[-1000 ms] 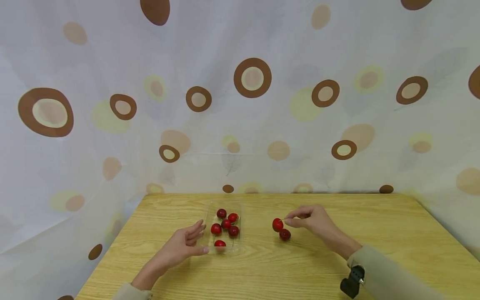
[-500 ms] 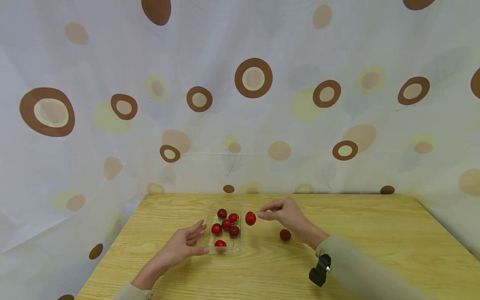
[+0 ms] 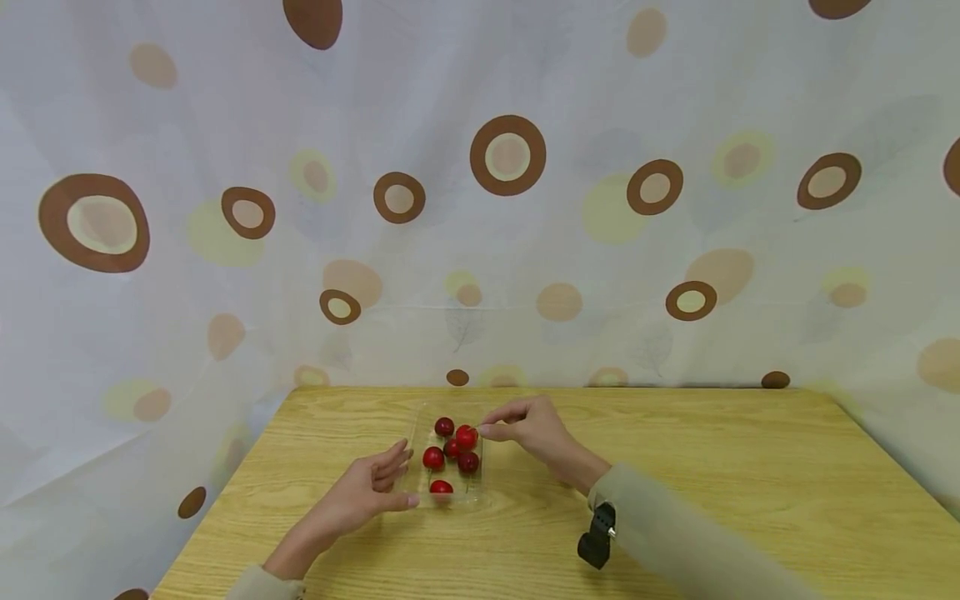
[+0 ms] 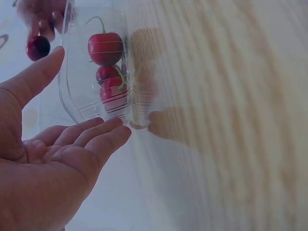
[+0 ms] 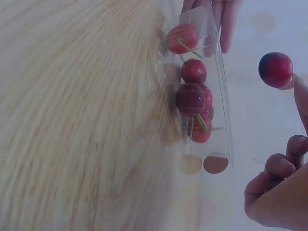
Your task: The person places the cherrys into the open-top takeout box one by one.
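Observation:
Between thumb and fingertips, my right hand (image 3: 536, 429) pinches a bright red cherry (image 3: 467, 438) by its stem. In the right wrist view this cherry (image 5: 275, 70) hangs above the rim of a clear plastic box (image 5: 222, 86). Several red and dark red cherries lie inside the box, among them one near its front (image 3: 441, 487). At the box's left side is my left hand (image 3: 367, 492), its fingers extended and thumb apart. In the left wrist view, the fingertips of this hand (image 4: 62, 163) lie right at the box wall.
The box stands on a light wood-grain table (image 3: 712, 483). Behind the table hangs a pale curtain (image 3: 570, 100) with brown and yellow circles. A dark band with a device (image 3: 597, 537) is worn over my right sleeve.
My right hand has carried the cherry left from the table's middle to over the box. A dark cherry seen on the table earlier is now hidden behind the right forearm. My left hand stays put.

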{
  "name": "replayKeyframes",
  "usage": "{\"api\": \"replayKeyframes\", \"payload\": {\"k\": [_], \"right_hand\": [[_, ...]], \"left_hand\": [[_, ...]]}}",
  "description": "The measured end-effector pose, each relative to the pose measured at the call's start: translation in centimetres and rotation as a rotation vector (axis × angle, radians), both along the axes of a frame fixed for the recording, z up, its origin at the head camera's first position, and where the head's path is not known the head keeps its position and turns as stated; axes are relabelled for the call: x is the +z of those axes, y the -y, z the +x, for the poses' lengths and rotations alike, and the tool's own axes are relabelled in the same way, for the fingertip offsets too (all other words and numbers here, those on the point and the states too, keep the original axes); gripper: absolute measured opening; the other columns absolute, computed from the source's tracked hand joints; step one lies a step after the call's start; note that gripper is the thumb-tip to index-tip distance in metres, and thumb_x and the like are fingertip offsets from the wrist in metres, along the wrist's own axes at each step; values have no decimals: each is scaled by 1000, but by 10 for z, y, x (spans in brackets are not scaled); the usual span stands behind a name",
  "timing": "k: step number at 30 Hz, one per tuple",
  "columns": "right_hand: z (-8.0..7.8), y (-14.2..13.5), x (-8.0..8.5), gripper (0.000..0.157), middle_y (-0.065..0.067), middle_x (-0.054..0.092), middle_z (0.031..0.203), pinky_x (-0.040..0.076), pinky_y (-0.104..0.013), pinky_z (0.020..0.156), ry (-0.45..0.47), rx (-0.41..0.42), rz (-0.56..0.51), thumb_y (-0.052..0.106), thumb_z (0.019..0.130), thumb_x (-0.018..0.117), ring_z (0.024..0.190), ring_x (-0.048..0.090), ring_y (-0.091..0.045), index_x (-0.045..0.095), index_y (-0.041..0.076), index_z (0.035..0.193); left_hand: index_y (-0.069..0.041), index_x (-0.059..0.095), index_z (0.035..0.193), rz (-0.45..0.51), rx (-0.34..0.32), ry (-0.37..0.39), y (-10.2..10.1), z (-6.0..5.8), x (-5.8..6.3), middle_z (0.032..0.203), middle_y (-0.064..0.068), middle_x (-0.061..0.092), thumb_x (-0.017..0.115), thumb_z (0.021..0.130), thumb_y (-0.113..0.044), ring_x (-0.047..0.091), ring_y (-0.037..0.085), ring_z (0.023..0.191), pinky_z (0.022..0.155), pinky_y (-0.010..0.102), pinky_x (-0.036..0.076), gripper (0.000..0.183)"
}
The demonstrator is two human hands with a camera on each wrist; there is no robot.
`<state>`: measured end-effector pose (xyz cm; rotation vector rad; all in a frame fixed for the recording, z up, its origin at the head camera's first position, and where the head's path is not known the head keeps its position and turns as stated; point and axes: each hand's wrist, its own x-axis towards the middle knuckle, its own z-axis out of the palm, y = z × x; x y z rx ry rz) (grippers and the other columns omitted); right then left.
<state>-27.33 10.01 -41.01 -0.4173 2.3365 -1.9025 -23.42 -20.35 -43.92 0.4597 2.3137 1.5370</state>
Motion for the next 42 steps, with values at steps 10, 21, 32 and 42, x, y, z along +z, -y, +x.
{"api": "replayKeyframes", "payload": {"k": [10, 21, 32, 42], "right_hand": [[-7, 27, -9, 18, -9, 76, 115, 52, -49, 98, -20, 6, 0, 18, 91, 86, 104, 66, -21, 85, 2, 100], [-12, 33, -17, 15, -5, 76, 101, 51, -51, 104, -62, 34, -8, 13, 92, 85, 105, 67, -24, 85, 0, 99], [-12, 36, -21, 10, -6, 71, 98, 53, -51, 101, -89, 18, 43, 11, 90, 86, 97, 64, -20, 85, 2, 94], [-14, 39, -24, 9, -1, 70, 90, 54, -40, 86, -116, 12, 100, 14, 87, 89, 86, 61, -17, 86, 6, 90]], "left_hand": [[4, 20, 166, 0, 6, -10, 0, -1, -2, 166, 27, 30, 78, 99, -19, 33, 46, 150, 117, 55, 36, 92], [4, 19, 166, -11, -2, -17, 0, -2, 0, 165, 28, 30, 77, 100, -19, 33, 46, 150, 118, 55, 36, 90], [4, 19, 166, -10, 1, -10, 0, -1, -1, 166, 27, 29, 78, 99, -19, 32, 46, 150, 118, 56, 36, 91], [4, 19, 166, -9, 0, -10, -1, 0, 0, 166, 27, 29, 78, 99, -19, 32, 46, 150, 118, 56, 35, 91]]}}
